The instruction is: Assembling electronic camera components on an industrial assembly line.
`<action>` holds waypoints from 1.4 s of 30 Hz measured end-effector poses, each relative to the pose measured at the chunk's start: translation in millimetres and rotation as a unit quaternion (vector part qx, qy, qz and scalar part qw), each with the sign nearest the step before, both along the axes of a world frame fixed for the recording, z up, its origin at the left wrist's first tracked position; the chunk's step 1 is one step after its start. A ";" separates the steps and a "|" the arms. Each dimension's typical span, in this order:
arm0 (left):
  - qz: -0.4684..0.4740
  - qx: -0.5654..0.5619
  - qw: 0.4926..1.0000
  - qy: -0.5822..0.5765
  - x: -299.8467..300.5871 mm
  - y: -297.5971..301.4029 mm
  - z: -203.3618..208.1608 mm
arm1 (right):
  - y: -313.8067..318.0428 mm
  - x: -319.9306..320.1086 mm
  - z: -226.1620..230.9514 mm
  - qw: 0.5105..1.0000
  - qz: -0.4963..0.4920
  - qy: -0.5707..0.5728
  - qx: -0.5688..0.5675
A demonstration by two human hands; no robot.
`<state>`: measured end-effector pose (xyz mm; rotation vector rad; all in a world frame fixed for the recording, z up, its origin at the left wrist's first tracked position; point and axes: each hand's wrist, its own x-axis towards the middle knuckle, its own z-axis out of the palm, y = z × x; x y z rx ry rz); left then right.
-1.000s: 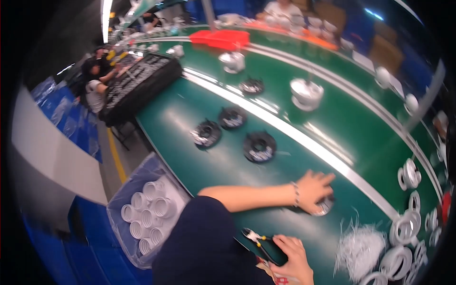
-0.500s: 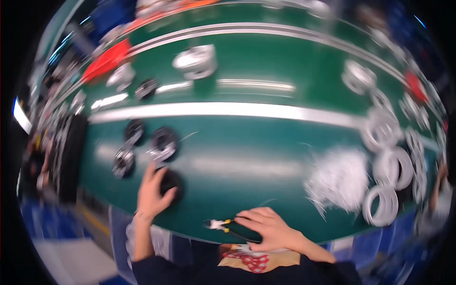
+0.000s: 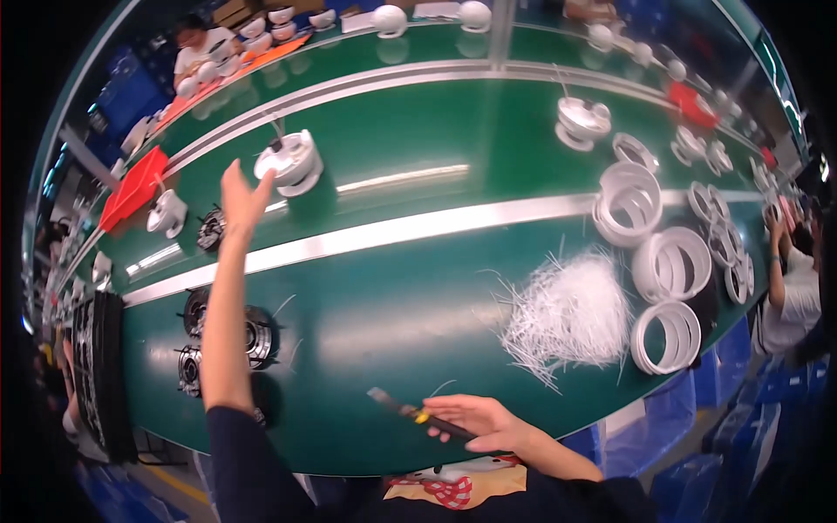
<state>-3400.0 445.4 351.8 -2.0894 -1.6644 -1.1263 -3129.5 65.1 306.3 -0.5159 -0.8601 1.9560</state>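
Observation:
My left arm stretches far out over the green table. At its end my left hand [image 3: 244, 199] is open, thumb and fingers apart, at the left side of a white rounded housing [image 3: 301, 170] with wires standing up from it. Whether the fingers touch the housing, I cannot tell. Close to my body, my right hand [image 3: 479, 422] is closed around the dark handles of pliers [image 3: 423, 415] with yellow accents, their jaws pointing up and left. Below my left forearm lie black round parts [image 3: 260, 336], partly covered by the arm.
A heap of thin white plastic strips [image 3: 571, 314] lies right of centre, beside several white rings [image 3: 671, 264]. Another white housing [image 3: 582, 122] stands at the far right. A red tray [image 3: 135, 187] and stacked black trays [image 3: 98, 375] are on the left. A co-worker [image 3: 205, 52] sits across.
My left hand has gone from a black round part near the front edge out to the white housing. The right hand still holds the pliers, whose handles are now closer together.

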 end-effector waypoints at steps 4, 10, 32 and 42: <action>0.015 -0.330 0.728 -0.601 -1.8 92.2 -84.1 | -9.1 5.4 -3.1 0.987 0.009 0.150 -0.064; -0.148 -0.330 0.731 -0.578 46.0 16.3 -39.6 | -20.3 41.9 10.1 0.991 -0.119 -0.046 -0.038; -0.328 -0.431 0.748 -0.383 59.6 -203.9 -10.9 | 113.8 58.0 111.8 0.469 -0.040 -0.766 0.438; -0.265 -0.347 0.884 -0.166 77.9 -200.1 -6.9 | 131.2 49.2 105.5 0.427 0.013 -0.758 0.494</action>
